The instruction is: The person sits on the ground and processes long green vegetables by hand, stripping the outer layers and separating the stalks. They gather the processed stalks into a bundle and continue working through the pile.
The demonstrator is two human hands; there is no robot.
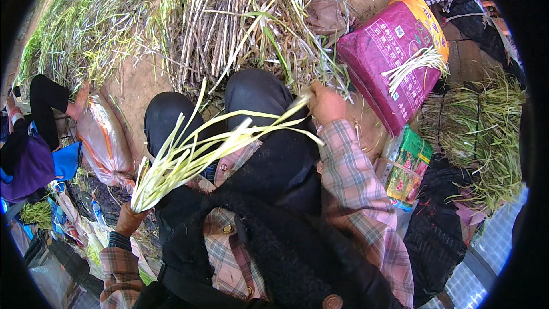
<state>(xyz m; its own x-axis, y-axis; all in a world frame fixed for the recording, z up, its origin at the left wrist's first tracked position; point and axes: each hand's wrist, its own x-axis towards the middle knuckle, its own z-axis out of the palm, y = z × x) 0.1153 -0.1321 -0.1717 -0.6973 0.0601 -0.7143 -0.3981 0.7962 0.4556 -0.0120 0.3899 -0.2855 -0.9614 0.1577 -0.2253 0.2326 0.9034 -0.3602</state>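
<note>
My left hand (131,219), at the lower left, is closed around one end of a bundle of pale yellow-green leafy stalks (184,154). The bundle fans out over my lap towards the right. My right hand (328,102), beyond my right knee, pinches the far tips of a few of these stalks. In front of my knees lies a large heap of long stems (206,25) with brown lower parts and green leaves. A smaller bunch of pale stalks (414,66) rests on a purple and orange printed sack (373,51) to the right.
A tied, filled plastic sack (105,137) lies at the left, near another person (30,163) sitting. Right of me are a green printed package (409,167), a black cloth or net (433,223) and a tied bundle of green leafy stems (480,137). A plastic bottle (98,214) is at lower left.
</note>
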